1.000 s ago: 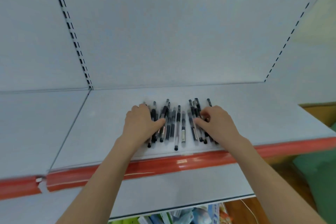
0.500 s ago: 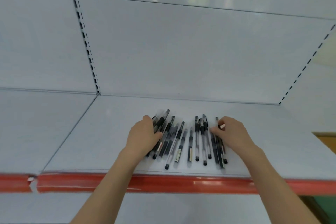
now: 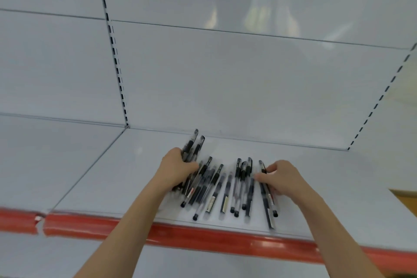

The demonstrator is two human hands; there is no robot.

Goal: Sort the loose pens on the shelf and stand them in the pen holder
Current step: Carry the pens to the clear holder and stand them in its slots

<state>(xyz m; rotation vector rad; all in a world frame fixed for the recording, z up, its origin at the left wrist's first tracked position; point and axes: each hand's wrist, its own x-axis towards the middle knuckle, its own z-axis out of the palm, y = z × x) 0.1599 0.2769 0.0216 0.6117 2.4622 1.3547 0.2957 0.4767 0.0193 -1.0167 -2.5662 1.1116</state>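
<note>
On the shelf, left fingers grip several pens; right fingers pinch another pen

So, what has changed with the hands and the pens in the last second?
The left hand has gripped a bundle of pens from the row's left end and drawn it toward the back wall, past the others. The right hand still holds the rightmost pens. The middle pens stay flat on the shelf.

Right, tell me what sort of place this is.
Probably a shop aisle: a white shelf with a red edge strip, slotted uprights on the back panel, and many matching pens lying loose.
</note>
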